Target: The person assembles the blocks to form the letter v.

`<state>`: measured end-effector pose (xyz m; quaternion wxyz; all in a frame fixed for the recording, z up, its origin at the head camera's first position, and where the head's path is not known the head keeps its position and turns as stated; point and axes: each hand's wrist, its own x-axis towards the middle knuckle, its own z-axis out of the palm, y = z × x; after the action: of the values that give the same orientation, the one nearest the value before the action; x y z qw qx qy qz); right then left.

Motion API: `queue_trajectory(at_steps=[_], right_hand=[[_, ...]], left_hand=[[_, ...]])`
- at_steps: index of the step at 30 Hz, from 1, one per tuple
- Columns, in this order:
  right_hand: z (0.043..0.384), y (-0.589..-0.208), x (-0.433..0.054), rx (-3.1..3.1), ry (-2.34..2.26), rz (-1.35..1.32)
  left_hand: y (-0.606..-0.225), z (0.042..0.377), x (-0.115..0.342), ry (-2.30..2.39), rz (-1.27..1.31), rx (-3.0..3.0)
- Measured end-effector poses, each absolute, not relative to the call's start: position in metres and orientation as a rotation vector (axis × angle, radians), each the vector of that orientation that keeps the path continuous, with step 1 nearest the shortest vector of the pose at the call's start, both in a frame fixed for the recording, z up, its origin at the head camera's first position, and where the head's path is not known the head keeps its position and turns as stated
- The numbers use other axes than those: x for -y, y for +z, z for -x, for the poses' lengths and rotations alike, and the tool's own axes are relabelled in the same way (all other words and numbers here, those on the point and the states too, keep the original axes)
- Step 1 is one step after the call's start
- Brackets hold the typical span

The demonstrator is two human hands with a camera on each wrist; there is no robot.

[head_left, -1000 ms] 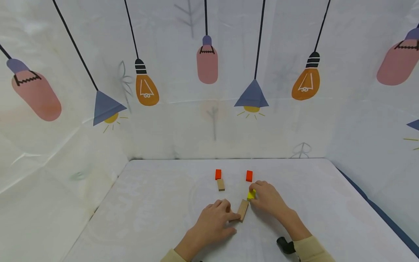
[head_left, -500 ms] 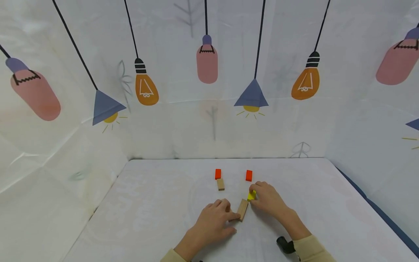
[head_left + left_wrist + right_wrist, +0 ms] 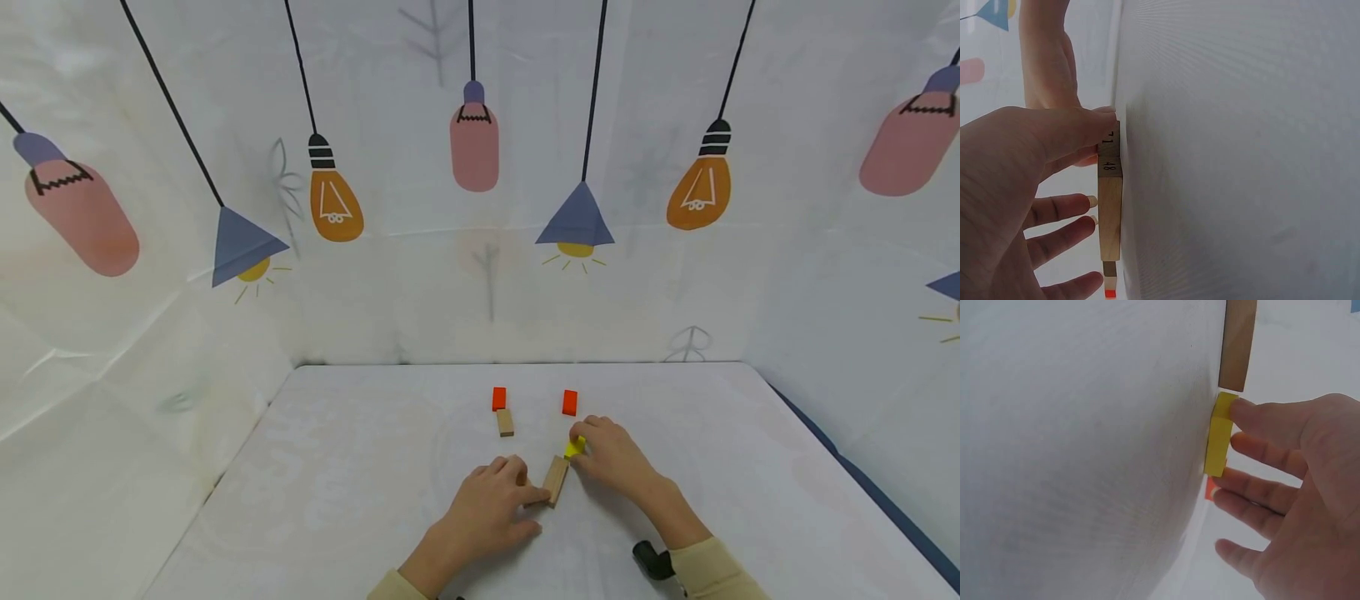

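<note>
My right hand [image 3: 618, 458] pinches a small yellow block [image 3: 1217, 440] between thumb and fingers, low at the tabletop. The yellow block sits close to the far end of a long plain wooden block [image 3: 556, 482]. My left hand [image 3: 491, 512] is at that wooden block's near end. Its index finger reaches over another wooden block [image 3: 1109, 142], partly hidden, with a 71 on its end; the remaining fingers are spread. In the left wrist view the long block, marked 48, is right beside it. In the right wrist view, a narrow gap separates yellow from wood.
Farther back on the white table [image 3: 360, 467] lie a red block [image 3: 499, 398] touching a short wooden block [image 3: 506, 422], and another red block [image 3: 570, 402]. A black object [image 3: 652, 561] is at my right wrist. A lamp-printed white sheet [image 3: 420, 283] hangs behind the table.
The yellow block in my right hand shifts very slightly left, toward the long wooden block. My left hand stays in place.
</note>
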<state>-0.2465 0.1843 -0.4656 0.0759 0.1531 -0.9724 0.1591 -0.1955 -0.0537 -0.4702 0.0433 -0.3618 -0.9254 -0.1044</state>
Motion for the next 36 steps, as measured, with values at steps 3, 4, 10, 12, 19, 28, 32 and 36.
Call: queue_trajectory(at_steps=[3,4,10,12,19,28,32,36], right_hand=[[0.2474,-0.4663,-0.1837,2.933,0.485,-0.45],[0.2479,-0.4664,-0.1834,2.941,0.484,-0.444],[0.2512,-0.4668,-0.1807,2.993,0.496,-0.402],[0.2517,-0.467,-0.1801,2.99,0.511,-0.407],[0.2515,-0.468,-0.1786,2.982,0.552,-0.429],[0.2526,-0.4679,-0.1782,2.985,0.582,-0.448],[0.2531,-0.4673,-0.1779,2.987,0.587,-0.458],[0.2534,-0.4674,-0.1767,2.998,0.58,-0.466]], left_hand=[[-0.472,0.1962,0.0533,-0.315,1.103,2.826],[-0.4723,0.1964,0.0532,-0.314,1.101,2.826],[-0.4726,0.1968,0.0529,-0.32,1.091,2.828],[-0.4729,0.1968,0.0529,-0.323,1.089,2.83],[-0.4731,0.1971,0.0535,-0.32,1.09,2.833],[-0.4735,0.1964,0.054,-0.316,1.1,2.812],[-0.4734,0.196,0.0538,-0.31,1.1,2.801],[-0.4731,0.196,0.0539,-0.305,1.099,2.793]])
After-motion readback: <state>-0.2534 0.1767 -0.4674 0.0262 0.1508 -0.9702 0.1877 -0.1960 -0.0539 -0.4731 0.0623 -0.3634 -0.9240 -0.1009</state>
